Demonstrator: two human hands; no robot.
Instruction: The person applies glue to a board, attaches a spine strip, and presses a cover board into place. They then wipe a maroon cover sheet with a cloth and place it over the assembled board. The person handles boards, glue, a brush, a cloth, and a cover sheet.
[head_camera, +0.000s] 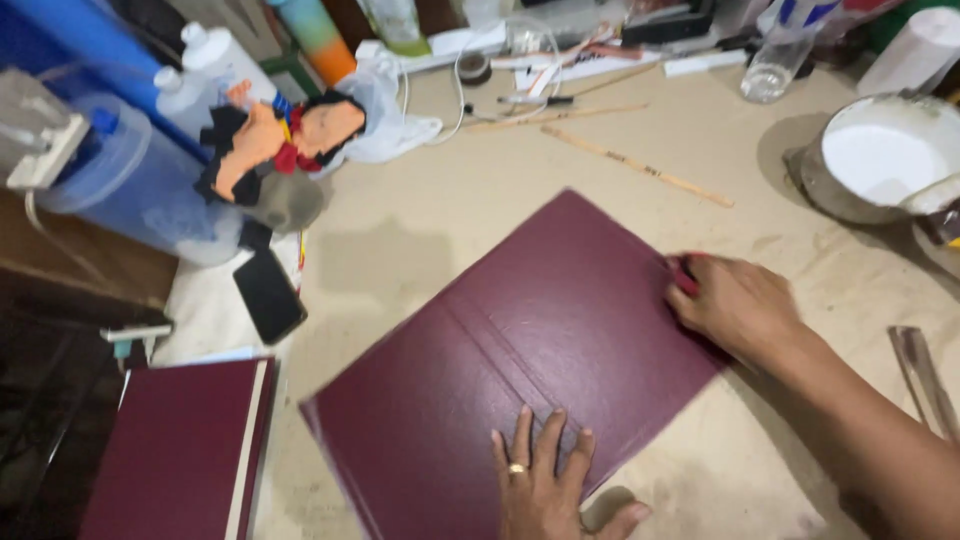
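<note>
Two hands rest on an opened maroon book cover (520, 350) that lies flat and skewed on the tan work surface (720, 450), outer side up, its spine groove running diagonally through the middle. The left hand (545, 485) is spread open, palm down, fingers splayed on the cover's near edge, a ring on one finger. The right hand (735, 305) sits at the cover's right edge, fingers curled down over a small red object (686, 277) pressed against the board; what that object is I cannot make out, since only a sliver shows past the knuckles.

Just off to the left, at the table's near corner, lies a finished maroon book (180, 450) with its pale page edge showing. Above it a black phone (269, 295) lies face down on a white sheet. Further back stands a doll with black hair and an orange body (280, 135), leaning against a grey lump, with white plastic bottles (215, 55) and a big blue-tinted container (140, 185) beside it. A long wooden stick (640, 165) lies well apart beyond the cover. At the far right is a round tub holding white paste (885, 155), and a clear ruler (925, 380) lies near the right forearm.
</note>
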